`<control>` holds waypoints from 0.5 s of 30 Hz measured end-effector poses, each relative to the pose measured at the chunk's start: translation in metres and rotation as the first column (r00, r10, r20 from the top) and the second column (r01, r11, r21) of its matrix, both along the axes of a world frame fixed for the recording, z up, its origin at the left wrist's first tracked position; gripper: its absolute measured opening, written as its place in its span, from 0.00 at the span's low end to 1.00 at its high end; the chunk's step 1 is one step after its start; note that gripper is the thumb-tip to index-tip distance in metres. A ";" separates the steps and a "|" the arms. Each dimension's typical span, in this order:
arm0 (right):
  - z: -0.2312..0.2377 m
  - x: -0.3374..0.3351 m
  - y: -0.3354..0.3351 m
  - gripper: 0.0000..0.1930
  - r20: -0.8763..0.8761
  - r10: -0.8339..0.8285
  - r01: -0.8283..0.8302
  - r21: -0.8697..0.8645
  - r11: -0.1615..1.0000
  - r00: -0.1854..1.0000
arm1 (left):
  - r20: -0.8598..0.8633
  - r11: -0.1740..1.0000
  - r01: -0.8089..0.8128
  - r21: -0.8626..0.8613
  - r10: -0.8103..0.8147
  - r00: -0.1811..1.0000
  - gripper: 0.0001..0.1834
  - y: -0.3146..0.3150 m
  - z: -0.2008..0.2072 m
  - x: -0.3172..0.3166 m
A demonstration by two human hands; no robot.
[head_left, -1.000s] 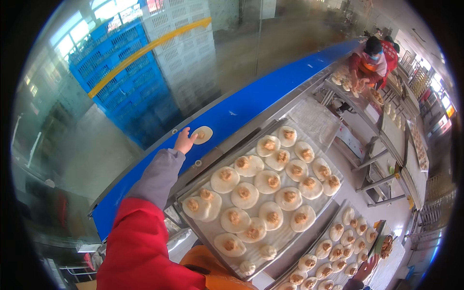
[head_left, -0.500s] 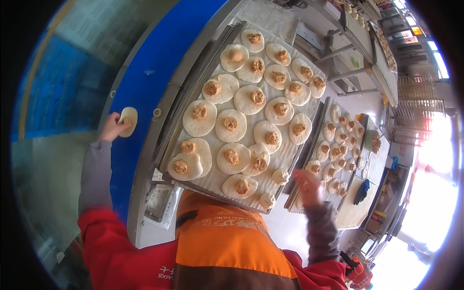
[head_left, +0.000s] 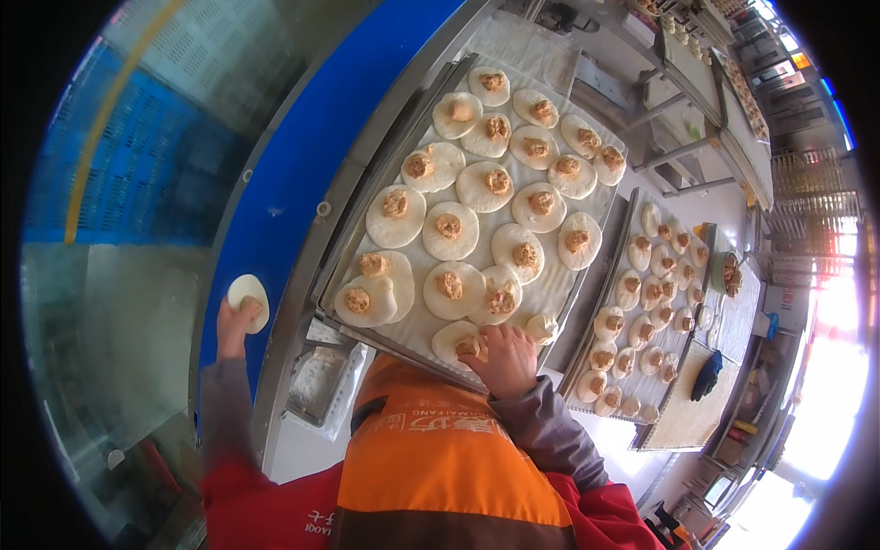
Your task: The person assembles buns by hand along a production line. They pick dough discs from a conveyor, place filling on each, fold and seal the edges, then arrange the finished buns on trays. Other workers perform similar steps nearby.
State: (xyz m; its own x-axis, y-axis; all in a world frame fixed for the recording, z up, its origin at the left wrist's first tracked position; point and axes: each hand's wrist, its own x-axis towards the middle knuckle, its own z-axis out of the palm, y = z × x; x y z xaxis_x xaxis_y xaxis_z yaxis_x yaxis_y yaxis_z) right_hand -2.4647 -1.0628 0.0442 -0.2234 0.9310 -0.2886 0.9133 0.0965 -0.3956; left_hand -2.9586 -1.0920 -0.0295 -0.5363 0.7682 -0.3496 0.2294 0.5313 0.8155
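Observation:
My left hand [head_left: 236,328] is over the blue belt, fingers closed on a round, pale dough wrapper [head_left: 247,291]. At the near edge of the paper-lined tray [head_left: 417,346], my right hand [head_left: 510,361] reaches down with bent fingers and thumb around the meat filling [head_left: 470,348] of a flat dough wrapper [head_left: 446,339]. The hand hides part of that wrapper. Just right of my right hand sits a gathered bun [head_left: 542,328]. Several other flat wrappers [head_left: 450,231], each with a lump of filling, cover the tray; two at the near left overlap.
The blue belt [head_left: 302,137] runs along the tray's left side. A small metal pan [head_left: 317,385] lies below the tray's near left corner. To the right are a second filled tray [head_left: 632,316], a bowl of filling [head_left: 726,272] and a dark glove [head_left: 708,376]. Racks stand behind.
My right hand has moved left from beside the tray onto the near wrapper's filling. My left hand, still holding its wrapper, has come nearer along the belt. The view has shifted slightly.

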 end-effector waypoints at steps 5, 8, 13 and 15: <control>-0.006 -0.002 -0.007 0.20 -0.248 0.064 -0.035 0.123 0.992 0.967 | 0.544 0.977 0.158 0.143 -0.211 0.812 0.27 -0.016 0.086 0.116; -0.003 0.006 -0.010 0.19 -0.284 -0.039 0.028 -0.043 0.999 0.958 | 0.635 0.887 0.420 0.190 -0.438 0.637 0.25 -0.002 0.102 0.201; 0.018 0.034 -0.001 0.19 -0.027 0.119 -0.115 0.124 0.986 0.993 | -0.252 0.530 0.846 0.065 -0.811 0.528 0.27 0.029 0.067 0.288; 0.030 0.038 0.010 0.17 0.015 0.108 -0.109 0.117 0.987 0.994 | -0.347 0.529 0.839 0.129 -0.768 0.538 0.27 0.031 0.061 0.298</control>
State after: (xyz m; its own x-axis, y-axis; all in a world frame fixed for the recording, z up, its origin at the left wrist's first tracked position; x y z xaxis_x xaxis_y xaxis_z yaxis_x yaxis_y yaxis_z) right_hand -2.4271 -1.0530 0.0740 -0.3224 0.9291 -0.1813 0.8984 0.2401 -0.3677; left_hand -2.6610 -1.0615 0.0318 0.3265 0.9444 -0.0398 0.6379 -0.1891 0.7466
